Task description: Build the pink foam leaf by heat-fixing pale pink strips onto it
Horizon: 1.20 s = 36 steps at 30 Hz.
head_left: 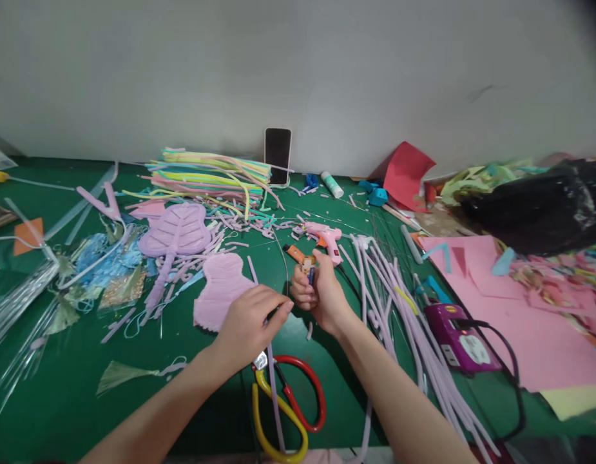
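My right hand [319, 293] is closed round a small lighter [309, 267] held upright, thumb on its top. My left hand [252, 322] pinches a thin lilac pipe cleaner [273, 380] that runs down past the scissors [290, 403] with red and yellow handles. The two hands nearly touch above the green table [85, 399]. Just beyond them lies a pink glue gun [326, 237] and a pink fuzzy wing shape [220, 290].
A lilac leaf shape [174, 232], a stack of coloured pipe cleaners [211, 173], a phone [277, 154] leaning on the wall, a bundle of lilac pipe cleaners [399, 290], a purple device [459, 338], pink paper [529, 309] and a black bag [539, 206] crowd the table.
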{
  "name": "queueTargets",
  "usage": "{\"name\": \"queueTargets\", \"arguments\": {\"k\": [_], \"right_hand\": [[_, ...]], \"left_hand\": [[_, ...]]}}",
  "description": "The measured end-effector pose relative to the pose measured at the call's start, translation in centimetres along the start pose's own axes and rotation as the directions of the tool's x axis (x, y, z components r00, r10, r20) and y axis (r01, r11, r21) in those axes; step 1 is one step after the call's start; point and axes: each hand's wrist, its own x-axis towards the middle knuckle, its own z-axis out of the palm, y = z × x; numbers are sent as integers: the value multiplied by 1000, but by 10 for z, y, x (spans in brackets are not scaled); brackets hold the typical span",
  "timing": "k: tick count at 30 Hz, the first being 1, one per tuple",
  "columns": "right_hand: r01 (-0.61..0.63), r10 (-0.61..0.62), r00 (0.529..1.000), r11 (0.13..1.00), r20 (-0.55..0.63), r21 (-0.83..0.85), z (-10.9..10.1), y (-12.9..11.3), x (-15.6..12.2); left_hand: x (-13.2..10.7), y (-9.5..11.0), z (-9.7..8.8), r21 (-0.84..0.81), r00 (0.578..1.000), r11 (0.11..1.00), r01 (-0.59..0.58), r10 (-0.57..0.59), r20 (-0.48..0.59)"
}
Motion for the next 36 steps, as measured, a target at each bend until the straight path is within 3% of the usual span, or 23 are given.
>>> {"name": "queueTargets", "arguments": {"k": [12, 20, 24, 29, 36], "right_hand": [[43, -43, 999, 999, 23, -19, 3, 0, -4], [206, -216, 976, 923, 3, -325, -1, 6, 0], [255, -289, 957, 889, -35, -382, -2, 5, -1], [211, -261, 961, 907, -93, -365, 1, 6, -2], [171, -206, 976, 925, -70, -339, -1, 9, -1]], "left_hand": [[-1, 0, -1, 5, 1000, 1000, 7, -7, 12], [0, 2, -2, 11, 1000, 1000, -29, 29, -2], [-1, 3, -2, 18, 998, 997, -70, 70, 10], [-3, 1, -2, 56, 997, 995, -78, 77, 15], [-1, 5, -4, 74, 991, 989, -128, 125, 39]]}}
